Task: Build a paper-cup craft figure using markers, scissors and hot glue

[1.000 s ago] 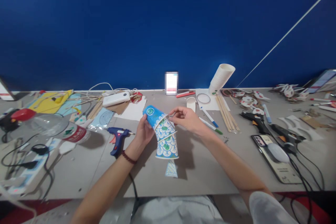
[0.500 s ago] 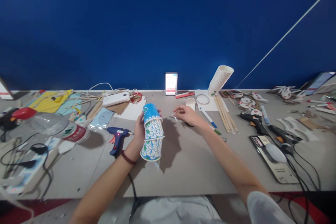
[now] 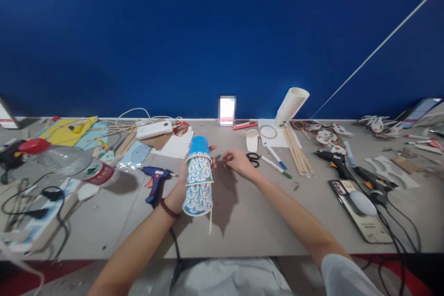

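A chain of paper cups [image 3: 199, 178], joined end to end, has a blue top cup and blue scale patterns with green touches below. My left hand [image 3: 183, 171] is wrapped round it from the left and behind, with fingertips showing on the right. A thin white strip [image 3: 210, 221] hangs from the bottom cup. My right hand [image 3: 236, 162] is just right of the cups, above the table, its fingers pinched together; whatever is between them is too small to make out. Black scissors [image 3: 253, 159] and a white paper cup [image 3: 252, 140] lie beyond it.
To the left are a blue glue gun [image 3: 155, 182], a plastic bottle [image 3: 83, 165] and a power strip [image 3: 52, 217]. At right are markers [image 3: 275, 166], wooden sticks [image 3: 296, 152], a tilted cup stack [image 3: 292, 106], black glue guns [image 3: 335, 162] and a phone [image 3: 360, 212] under a white mouse.
My right hand has moved left and slightly nearer, towards the cups, uncovering the scissors. The cups have turned and shifted slightly left in my left hand, and the white strip shows more.
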`<state>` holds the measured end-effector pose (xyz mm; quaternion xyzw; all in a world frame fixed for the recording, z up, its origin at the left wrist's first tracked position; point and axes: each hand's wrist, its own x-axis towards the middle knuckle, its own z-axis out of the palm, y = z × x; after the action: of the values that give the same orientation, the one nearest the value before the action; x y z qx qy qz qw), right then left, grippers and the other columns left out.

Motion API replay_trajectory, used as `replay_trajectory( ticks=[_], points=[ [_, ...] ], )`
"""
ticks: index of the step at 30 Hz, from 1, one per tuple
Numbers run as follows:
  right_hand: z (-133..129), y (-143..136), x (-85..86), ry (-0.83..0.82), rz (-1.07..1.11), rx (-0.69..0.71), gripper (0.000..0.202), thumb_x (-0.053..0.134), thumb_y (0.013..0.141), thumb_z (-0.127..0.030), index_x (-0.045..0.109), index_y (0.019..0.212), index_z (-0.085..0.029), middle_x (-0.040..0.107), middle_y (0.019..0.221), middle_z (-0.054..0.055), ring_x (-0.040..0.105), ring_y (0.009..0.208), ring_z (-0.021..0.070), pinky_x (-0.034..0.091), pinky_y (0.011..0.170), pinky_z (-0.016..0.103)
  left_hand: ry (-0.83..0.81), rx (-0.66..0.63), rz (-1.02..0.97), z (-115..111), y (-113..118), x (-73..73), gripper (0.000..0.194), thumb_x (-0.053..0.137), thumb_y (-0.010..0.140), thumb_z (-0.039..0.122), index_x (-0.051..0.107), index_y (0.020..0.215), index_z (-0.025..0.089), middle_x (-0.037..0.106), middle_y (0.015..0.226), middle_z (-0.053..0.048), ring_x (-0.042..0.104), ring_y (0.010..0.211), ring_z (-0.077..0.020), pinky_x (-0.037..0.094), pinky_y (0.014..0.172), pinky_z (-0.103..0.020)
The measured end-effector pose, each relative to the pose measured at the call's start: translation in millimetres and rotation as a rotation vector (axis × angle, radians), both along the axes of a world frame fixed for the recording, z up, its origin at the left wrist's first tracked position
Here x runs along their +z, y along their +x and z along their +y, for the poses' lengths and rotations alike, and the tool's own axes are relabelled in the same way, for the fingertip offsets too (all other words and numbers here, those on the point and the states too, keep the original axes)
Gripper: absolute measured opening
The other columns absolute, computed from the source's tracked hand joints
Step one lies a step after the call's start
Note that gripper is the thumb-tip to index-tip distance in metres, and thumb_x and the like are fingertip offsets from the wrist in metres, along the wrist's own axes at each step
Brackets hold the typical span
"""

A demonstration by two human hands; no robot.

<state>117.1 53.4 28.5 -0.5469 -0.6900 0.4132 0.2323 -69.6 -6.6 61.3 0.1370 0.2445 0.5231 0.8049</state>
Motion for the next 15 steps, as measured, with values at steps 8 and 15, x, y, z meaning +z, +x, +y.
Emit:
replay_trajectory(
  ticks=[8,15],
  points=[
    [-5,-6,0.2,0.097,-0.111,0.020,0.004,0.062,0.079,-0.014,0.063,0.079,-0.018,0.065,0.063,-0.002,0.057,0.059,0.0124,0.036,0.060,0.022,-0.023,0.047,-0.031,1,-5,9.1,0.045,0.040,0.092,0.031,0.052,0.133,0.019,0.074,0.099,-0.009,0.072,0.075,-0.0205,0.059,0.070,-0.033],
    [-3,0,19.0,0.190,-0.211,-0.055,0.019,0.048,0.089,-0.017,0.061,0.103,-0.020,0.064,0.073,0.001,0.057,0.070,0.0170,0.036,0.066,0.025,0.004,0.219,0.008,-1,-18,28.1,0.036,0.045,0.091,0.034,0.057,0.122,0.022,0.073,0.091,-0.007,0.069,0.072,-0.0195,0.057,0.069,-0.032]
  ],
)
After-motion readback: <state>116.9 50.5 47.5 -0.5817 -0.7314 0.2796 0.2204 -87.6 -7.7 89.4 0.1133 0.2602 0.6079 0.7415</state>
